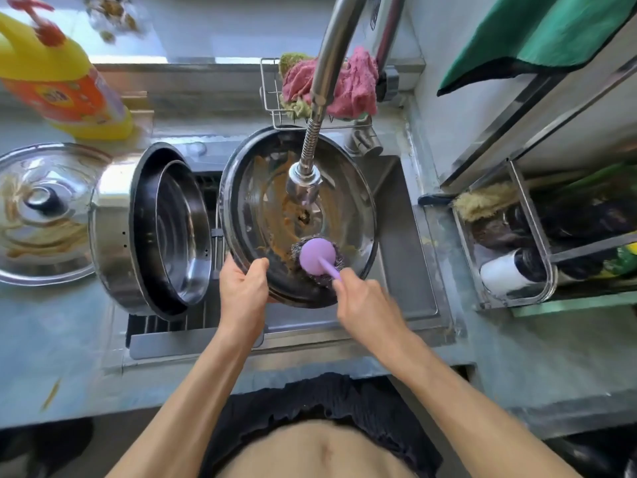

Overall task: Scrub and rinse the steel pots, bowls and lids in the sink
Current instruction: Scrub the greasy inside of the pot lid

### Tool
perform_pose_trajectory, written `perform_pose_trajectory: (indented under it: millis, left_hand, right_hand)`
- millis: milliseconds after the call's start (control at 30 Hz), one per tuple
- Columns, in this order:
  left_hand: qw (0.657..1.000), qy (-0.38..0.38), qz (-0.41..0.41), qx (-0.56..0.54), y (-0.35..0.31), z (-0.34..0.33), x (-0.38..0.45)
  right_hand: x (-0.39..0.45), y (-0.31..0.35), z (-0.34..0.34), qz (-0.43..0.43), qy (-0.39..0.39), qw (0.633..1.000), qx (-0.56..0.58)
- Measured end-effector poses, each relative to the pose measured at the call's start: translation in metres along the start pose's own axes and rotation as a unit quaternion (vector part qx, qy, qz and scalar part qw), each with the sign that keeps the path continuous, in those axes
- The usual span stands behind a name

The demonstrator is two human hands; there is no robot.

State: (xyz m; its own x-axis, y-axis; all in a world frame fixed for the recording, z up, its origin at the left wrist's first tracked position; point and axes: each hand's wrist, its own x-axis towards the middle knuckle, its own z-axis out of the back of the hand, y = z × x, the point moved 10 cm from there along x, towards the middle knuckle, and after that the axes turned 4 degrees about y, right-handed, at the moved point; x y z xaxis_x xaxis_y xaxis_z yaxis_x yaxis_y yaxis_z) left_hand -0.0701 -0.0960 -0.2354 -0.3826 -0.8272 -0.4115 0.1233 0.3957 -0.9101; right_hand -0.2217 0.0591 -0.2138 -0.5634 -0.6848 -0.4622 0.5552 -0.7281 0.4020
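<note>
A large steel lid [348, 201] smeared with brown residue stands tilted in the sink [410, 270], under the flexible faucet head [305, 184]. My left hand [243, 288] grips its near rim. My right hand [365, 301] holds the handle of a purple scrubber [317, 255] whose steel-wool pad presses on the lid's lower inside. A big steel pot [113, 243] lies on its side to the left, with a steel bowl [182, 229] nested inside it. Another dirty steel lid [41, 212] with a knob rests on the counter at far left.
A yellow detergent bottle [65, 81] stands at the back left. A wire caddy [272, 98] behind the sink holds pink and green cloths [358, 84]. A steel rack [510, 236] with brushes and bottles sits at the right. A drain grid [162, 326] spans the sink's left part.
</note>
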Motion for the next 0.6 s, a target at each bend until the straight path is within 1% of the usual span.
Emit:
perform_pose_trajectory:
  millis: [33,67,133,167,267,300,367,400,500,533,600]
  left_hand:
    - [1.000,-0.002,0.007,-0.005,0.004,0.001,-0.002]
    - [1.000,-0.007,0.015,-0.007,0.008,0.002,-0.004]
    - [1.000,-0.007,0.020,-0.010,0.014,-0.001,-0.007]
    - [1.000,-0.007,0.018,-0.019,0.014,-0.004,-0.008]
    - [0.998,-0.024,0.022,-0.046,0.018,-0.013,-0.007]
    - [0.998,-0.033,0.025,-0.050,0.018,-0.014,-0.008]
    - [0.998,-0.042,0.016,-0.042,0.020,-0.017,-0.010]
    - [0.998,-0.045,0.009,-0.041,0.021,-0.017,-0.011]
    - [0.996,-0.071,0.008,-0.061,0.027,-0.021,-0.016]
    - [0.994,-0.078,0.011,-0.072,0.030,-0.020,-0.017]
    - [0.994,-0.077,0.017,-0.074,0.035,-0.021,-0.019]
  right_hand:
    - [-0.001,-0.001,-0.005,-0.003,0.028,1.000,0.006]
    - [0.006,-0.014,-0.001,-0.033,0.035,0.999,0.014]
    - [0.015,-0.044,0.011,-0.094,0.028,0.995,0.022]
    - [0.016,-0.044,0.012,-0.086,0.035,0.996,0.018]
    - [0.002,-0.020,-0.001,0.004,0.110,0.994,0.006]
    - [0.007,-0.028,0.006,-0.009,0.104,0.995,-0.008]
    - [0.021,-0.054,0.025,-0.064,0.070,0.995,-0.031]
    - [0.022,-0.052,0.025,-0.063,0.073,0.994,-0.046]
    - [-0.002,-0.023,-0.001,0.042,0.141,0.988,-0.040]
    - [0.002,-0.028,0.001,0.040,0.140,0.988,-0.042]
    - [0.024,-0.057,0.018,-0.022,0.101,0.993,-0.051]
